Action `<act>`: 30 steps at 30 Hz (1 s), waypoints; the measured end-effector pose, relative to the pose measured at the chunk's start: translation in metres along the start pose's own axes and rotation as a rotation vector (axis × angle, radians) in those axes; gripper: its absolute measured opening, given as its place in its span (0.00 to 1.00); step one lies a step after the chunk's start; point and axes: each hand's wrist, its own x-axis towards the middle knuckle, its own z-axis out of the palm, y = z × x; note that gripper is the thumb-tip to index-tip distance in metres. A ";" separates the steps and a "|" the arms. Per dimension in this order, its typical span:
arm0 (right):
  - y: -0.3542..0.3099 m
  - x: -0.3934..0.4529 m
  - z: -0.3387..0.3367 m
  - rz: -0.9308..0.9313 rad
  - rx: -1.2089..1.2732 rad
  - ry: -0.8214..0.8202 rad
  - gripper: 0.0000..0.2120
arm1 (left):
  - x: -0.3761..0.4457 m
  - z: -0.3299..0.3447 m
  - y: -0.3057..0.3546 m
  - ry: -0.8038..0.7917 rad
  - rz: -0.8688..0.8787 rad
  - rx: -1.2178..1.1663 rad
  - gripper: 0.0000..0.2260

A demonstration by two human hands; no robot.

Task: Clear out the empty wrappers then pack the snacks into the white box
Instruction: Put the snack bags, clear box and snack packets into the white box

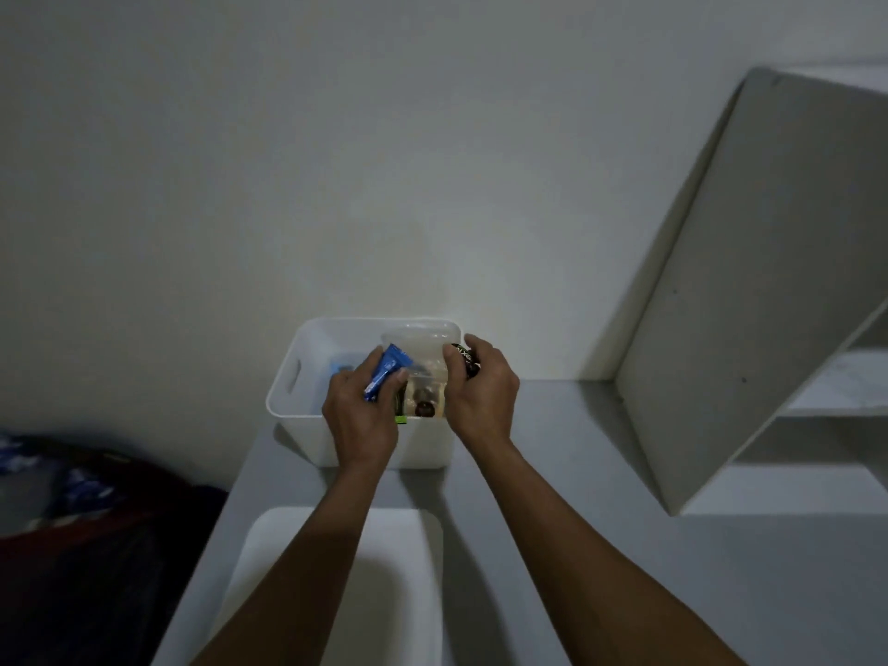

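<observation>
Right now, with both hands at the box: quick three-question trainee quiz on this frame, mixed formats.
1. True or false: the left hand holds a blue packet.
2. Multiple choice: where is the clear container?
A. on the shelf unit at the right
B. inside the white box, at its right end
C. on the white lid in the foreground
3. Fill in: the right hand grips a small ____ packet at the box's right edge.

Key: 1 true; 2 B; 3 dark. The white lid lies on the grey table, nearer the camera than the box.
</observation>
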 end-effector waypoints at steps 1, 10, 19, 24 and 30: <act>-0.004 0.006 0.012 0.018 0.016 -0.007 0.19 | 0.011 -0.001 -0.004 -0.006 -0.016 -0.009 0.20; 0.021 0.050 0.089 0.166 -0.018 0.006 0.14 | 0.076 0.032 -0.063 -0.200 -0.132 0.038 0.20; 0.051 0.047 0.095 0.259 -0.352 -0.041 0.15 | 0.086 0.048 -0.091 -0.368 -0.126 0.188 0.17; 0.045 0.043 0.080 0.232 -0.321 -0.045 0.18 | 0.082 0.030 -0.077 -0.337 -0.141 0.108 0.17; 0.027 0.020 0.047 0.229 -0.235 -0.063 0.22 | 0.063 -0.006 -0.058 -0.295 -0.155 0.078 0.22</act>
